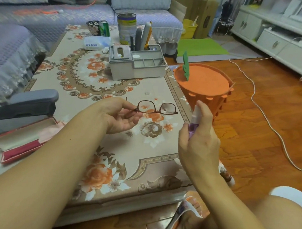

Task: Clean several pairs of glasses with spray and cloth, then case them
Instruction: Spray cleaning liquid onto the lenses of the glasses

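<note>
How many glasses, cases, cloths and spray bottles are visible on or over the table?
Glasses: 1, held by the left hand
Glasses cases: 2, grey and red
Pink cloth: 1
Spray bottle: 1, in the right hand
Total: 5

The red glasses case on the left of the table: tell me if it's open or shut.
Open. The red glasses case lies with its lid swung back, its pale lining showing, and a pink cloth draped over its edge.

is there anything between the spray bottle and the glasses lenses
Nothing visible. The small purple spray bottle in the right hand faces the dark-framed glasses, held by the left hand, across open air above the floral table.
</note>
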`<act>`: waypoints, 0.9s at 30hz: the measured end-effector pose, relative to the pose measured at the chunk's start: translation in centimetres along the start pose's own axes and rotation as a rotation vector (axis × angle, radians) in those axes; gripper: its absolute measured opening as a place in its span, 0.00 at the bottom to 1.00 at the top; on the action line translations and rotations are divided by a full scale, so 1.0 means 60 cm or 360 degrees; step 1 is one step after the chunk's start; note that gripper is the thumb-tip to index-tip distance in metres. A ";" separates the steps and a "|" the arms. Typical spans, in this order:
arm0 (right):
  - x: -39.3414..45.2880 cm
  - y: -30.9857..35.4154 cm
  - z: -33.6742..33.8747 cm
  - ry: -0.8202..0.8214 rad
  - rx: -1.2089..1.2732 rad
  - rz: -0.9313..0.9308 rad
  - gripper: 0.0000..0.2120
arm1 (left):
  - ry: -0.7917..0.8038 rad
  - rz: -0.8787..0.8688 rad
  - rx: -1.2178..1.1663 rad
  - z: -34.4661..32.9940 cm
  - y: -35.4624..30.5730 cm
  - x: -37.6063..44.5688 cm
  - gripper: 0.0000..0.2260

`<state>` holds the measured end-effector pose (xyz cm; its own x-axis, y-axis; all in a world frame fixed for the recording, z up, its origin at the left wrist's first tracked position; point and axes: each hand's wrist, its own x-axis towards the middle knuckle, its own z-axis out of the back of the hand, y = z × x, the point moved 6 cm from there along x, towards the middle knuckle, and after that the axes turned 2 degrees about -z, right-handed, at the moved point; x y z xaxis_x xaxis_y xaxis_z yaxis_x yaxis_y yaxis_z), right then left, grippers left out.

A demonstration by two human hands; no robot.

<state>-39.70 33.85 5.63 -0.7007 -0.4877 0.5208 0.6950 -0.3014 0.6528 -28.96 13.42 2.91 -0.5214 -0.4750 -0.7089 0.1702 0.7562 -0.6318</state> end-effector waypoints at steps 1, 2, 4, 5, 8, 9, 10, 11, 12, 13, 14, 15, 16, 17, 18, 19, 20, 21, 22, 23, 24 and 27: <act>0.002 -0.004 0.001 -0.0002 0.0032 -0.0063 0.31 | -0.0014 -0.0027 0.0018 0.004 -0.001 -0.003 0.06; 0.007 -0.011 0.003 -0.0008 0.0068 -0.0148 0.32 | -0.0033 -0.0073 0.0057 0.009 -0.001 -0.007 0.05; 0.019 -0.034 0.001 0.0014 0.0157 -0.0368 0.33 | -0.0094 -0.0263 0.0262 0.030 -0.005 -0.018 0.05; 0.025 -0.043 -0.002 0.0045 0.0229 -0.0472 0.33 | -0.0147 -0.0423 0.0436 0.048 -0.009 -0.025 0.05; 0.037 -0.061 -0.016 0.0191 0.0532 -0.0772 0.32 | -0.0372 -0.1027 0.1071 0.112 -0.023 -0.068 0.07; 0.043 -0.059 -0.027 0.0286 0.0559 -0.0797 0.27 | -0.0440 -0.1170 0.1227 0.135 -0.024 -0.085 0.07; 0.051 -0.052 -0.038 0.0388 0.0526 -0.0759 0.21 | -0.0492 -0.1270 0.1311 0.161 -0.022 -0.099 0.07; 0.059 -0.044 -0.049 0.0479 0.0481 -0.0713 0.16 | -0.0536 -0.1351 0.1341 0.186 -0.019 -0.112 0.08; 0.070 -0.037 -0.059 0.0538 0.0469 -0.0682 0.14 | -0.0577 -0.1425 0.1339 0.209 -0.017 -0.121 0.08; 0.084 -0.027 -0.070 0.0555 0.0490 -0.0667 0.13 | -0.0614 -0.1491 0.1317 0.231 -0.016 -0.128 0.09; 0.101 -0.019 -0.081 0.0536 0.0508 -0.0647 0.14 | -0.0645 -0.1548 0.1274 0.250 -0.017 -0.131 0.10; 0.121 -0.011 -0.095 0.0511 0.0512 -0.0623 0.14 | -0.0659 -0.1584 0.1218 0.266 -0.020 -0.131 0.10; 0.142 -0.007 -0.115 0.0505 0.0499 -0.0598 0.14 | -0.0657 -0.1596 0.1166 0.279 -0.025 -0.128 0.10; 0.162 -0.002 -0.142 0.0511 0.0480 -0.0581 0.14 | -0.0642 -0.1595 0.1131 0.289 -0.031 -0.124 0.10; 0.180 0.002 -0.174 0.0536 0.0454 -0.0557 0.14 | -0.0623 -0.1601 0.1118 0.297 -0.037 -0.118 0.10; 0.196 0.006 -0.212 0.0574 0.0428 -0.0532 0.14 | -0.0607 -0.1613 0.1118 0.303 -0.044 -0.113 0.09; 0.210 0.008 -0.253 0.0624 0.0402 -0.0507 0.12 | -0.0596 -0.1629 0.1115 0.307 -0.049 -0.109 0.09; 0.222 0.010 -0.291 0.0665 0.0374 -0.0486 0.10 | -0.0588 -0.1648 0.1099 0.311 -0.054 -0.106 0.09; 0.235 0.011 -0.326 0.0684 0.0360 -0.0472 0.09 | -0.0587 -0.1662 0.1073 0.316 -0.056 -0.103 0.08; 0.248 0.013 -0.356 0.0677 0.0350 -0.0459 0.09 | -0.0594 -0.1664 0.1042 0.322 -0.056 -0.100 0.09; 0.262 0.012 -0.381 0.0652 0.0332 -0.0444 0.09 | -0.0608 -0.1654 0.1013 0.328 -0.056 -0.097 0.09; 0.295 0.022 -0.420 0.0572 0.0276 -0.0384 0.09 | -0.0638 -0.1613 0.0925 0.340 -0.055 -0.084 0.10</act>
<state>-47.09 4.16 1.83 -0.7173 -0.6828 0.1388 0.4602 -0.3146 0.8302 -9.83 4.11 2.15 -0.3586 -0.9117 0.2007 0.2386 -0.2974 -0.9245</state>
